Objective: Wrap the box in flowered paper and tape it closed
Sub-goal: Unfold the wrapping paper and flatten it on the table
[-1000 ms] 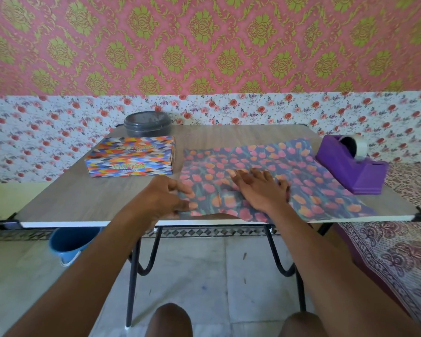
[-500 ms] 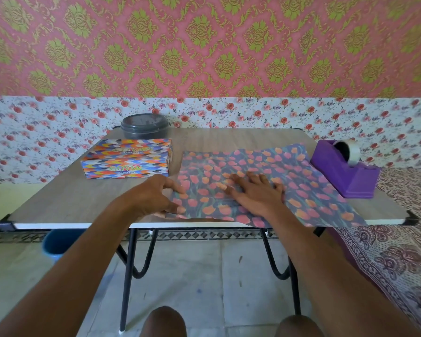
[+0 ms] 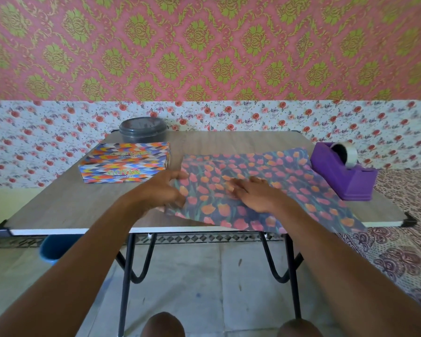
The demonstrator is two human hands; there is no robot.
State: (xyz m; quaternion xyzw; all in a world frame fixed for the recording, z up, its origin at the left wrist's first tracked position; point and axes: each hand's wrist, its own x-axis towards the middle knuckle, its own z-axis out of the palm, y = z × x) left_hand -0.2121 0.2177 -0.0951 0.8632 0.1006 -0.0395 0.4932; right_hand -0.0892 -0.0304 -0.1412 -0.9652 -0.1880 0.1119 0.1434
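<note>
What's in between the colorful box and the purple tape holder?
In the head view, the flowered paper lies between the box and the tape dispenser, left hand at its edge, right hand flat on it.

Box [image 3: 125, 162]: flat carton, multicoloured chevron print, "GOVAN" lettering, closed, unwrapped, left-rear on table [image 3: 58, 205]. Tulip-print paper [image 3: 277, 181]: dark sheet, orange-pink tulips, spread just right of box, near edge overhanging table front. Purple tape dispenser [image 3: 343, 176]: roll mounted, just beside paper's right edge.
</note>
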